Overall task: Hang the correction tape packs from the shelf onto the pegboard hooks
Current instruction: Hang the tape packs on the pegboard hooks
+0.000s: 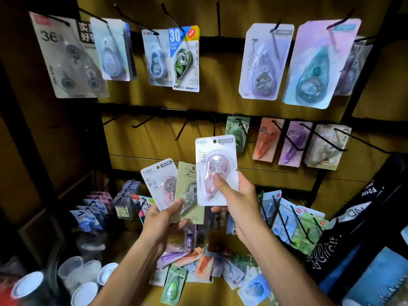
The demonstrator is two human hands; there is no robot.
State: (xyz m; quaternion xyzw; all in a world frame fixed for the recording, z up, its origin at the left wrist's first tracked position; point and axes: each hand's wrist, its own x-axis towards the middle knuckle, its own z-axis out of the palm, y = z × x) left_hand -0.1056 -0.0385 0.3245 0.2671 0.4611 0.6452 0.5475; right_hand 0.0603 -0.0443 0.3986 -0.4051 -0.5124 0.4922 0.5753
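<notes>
A person's right hand (234,195) pinches a white-carded pack with a pink correction tape (215,171), thumb on its blister, upright before the mustard-yellow pegboard (154,102) just below a row of bare black hooks (181,129). The left hand (163,215) has a closed grip on a second pink pack (160,182) and a beige-carded pack (191,191), fanned. More packs lie scattered on the shelf (198,292) below.

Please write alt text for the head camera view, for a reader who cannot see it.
A person's right hand holds up a white card pack with a pink correction tape before empty black pegboard hooks. The left hand holds a similar pink pack and a beige one. More packs lie on the wooden shelf below.
</notes>
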